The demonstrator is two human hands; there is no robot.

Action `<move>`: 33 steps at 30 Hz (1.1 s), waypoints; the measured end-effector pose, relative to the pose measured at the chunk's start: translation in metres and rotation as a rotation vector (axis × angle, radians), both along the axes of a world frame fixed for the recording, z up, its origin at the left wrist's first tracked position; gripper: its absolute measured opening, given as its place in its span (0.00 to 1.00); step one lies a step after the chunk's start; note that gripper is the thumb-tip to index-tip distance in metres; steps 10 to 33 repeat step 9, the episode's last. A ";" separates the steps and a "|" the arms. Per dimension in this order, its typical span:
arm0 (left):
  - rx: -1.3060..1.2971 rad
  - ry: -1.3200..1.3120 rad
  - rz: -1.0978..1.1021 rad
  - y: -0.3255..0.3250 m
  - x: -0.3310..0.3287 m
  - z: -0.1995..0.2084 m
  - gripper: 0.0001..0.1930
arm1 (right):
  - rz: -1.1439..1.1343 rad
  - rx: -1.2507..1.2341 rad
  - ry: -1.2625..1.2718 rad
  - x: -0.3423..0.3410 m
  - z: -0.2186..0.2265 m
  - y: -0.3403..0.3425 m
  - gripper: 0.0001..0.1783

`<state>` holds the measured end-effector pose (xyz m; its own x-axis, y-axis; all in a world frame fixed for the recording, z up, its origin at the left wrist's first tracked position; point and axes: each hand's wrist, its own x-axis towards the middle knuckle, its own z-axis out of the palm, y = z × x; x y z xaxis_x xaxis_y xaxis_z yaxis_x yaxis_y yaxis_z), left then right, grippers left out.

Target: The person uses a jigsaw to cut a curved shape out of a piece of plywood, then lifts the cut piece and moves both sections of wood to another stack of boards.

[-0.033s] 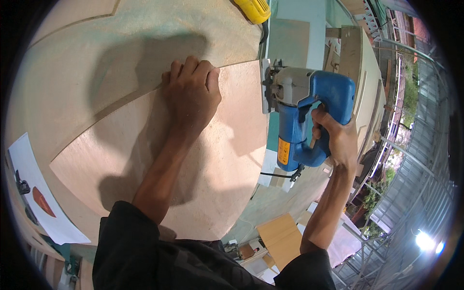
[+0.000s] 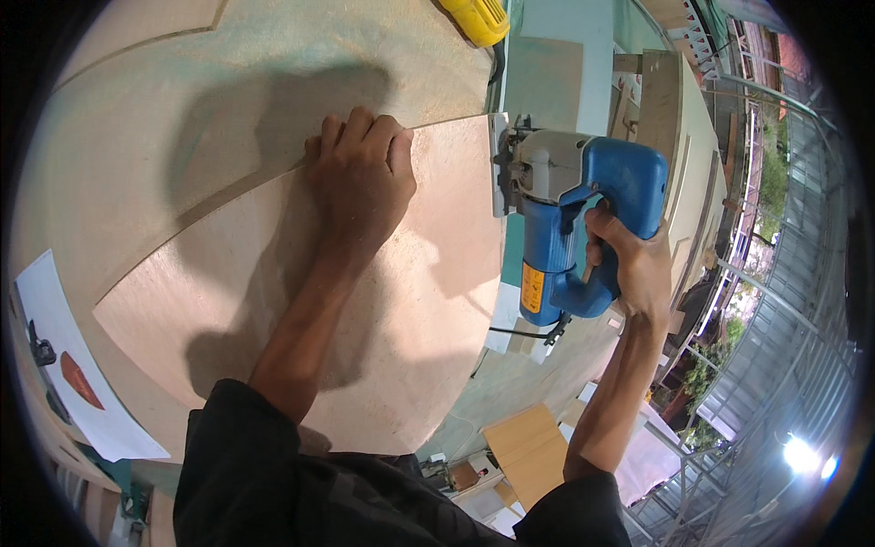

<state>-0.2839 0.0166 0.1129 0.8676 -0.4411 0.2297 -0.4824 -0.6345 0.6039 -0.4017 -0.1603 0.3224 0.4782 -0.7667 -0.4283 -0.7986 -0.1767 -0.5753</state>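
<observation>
My right hand [image 2: 641, 264] is wrapped round the handle of a blue jigsaw [image 2: 547, 228] with a grey metal head. The jigsaw is tipped on its side, its flat base plate [image 2: 499, 164] against the right edge of a pale plywood panel [image 2: 428, 337] near the far right corner. I cannot make out the blade. My left hand [image 2: 365, 173] presses on the panel, its fingers bent over the far edge. The panel lies on a larger wooden sheet [image 2: 109, 219].
A yellow power tool [image 2: 480, 20] sits at the far edge, a black cord below it. At the left lies a white printed sheet [image 2: 82, 365]. Stacked boards [image 2: 674, 118] stand to the right. A brown board [image 2: 526, 453] and clutter are low down, beyond the panel's near edge.
The jigsaw and my right hand have shifted very slightly left. My left hand and the panel have stayed in place.
</observation>
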 end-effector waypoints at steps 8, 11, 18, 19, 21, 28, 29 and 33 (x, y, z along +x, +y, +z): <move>-0.076 0.043 -0.009 0.002 0.011 -0.007 0.05 | -0.054 -0.149 -0.192 -0.060 -0.018 0.046 0.13; -0.085 0.035 -0.026 -0.004 0.005 -0.003 0.05 | -0.047 -0.195 -0.284 -0.083 -0.014 0.057 0.20; -0.085 0.035 -0.026 -0.004 0.005 -0.003 0.05 | -0.047 -0.195 -0.284 -0.083 -0.014 0.057 0.20; -0.085 0.035 -0.026 -0.004 0.005 -0.003 0.05 | -0.047 -0.195 -0.284 -0.083 -0.014 0.057 0.20; -0.085 0.035 -0.026 -0.004 0.005 -0.003 0.05 | -0.047 -0.195 -0.284 -0.083 -0.014 0.057 0.20; -0.085 0.035 -0.026 -0.004 0.005 -0.003 0.05 | -0.047 -0.195 -0.284 -0.083 -0.014 0.057 0.20; -0.085 0.035 -0.026 -0.004 0.005 -0.003 0.05 | -0.047 -0.195 -0.284 -0.083 -0.014 0.057 0.20; -0.085 0.035 -0.026 -0.004 0.005 -0.003 0.05 | -0.047 -0.195 -0.284 -0.083 -0.014 0.057 0.20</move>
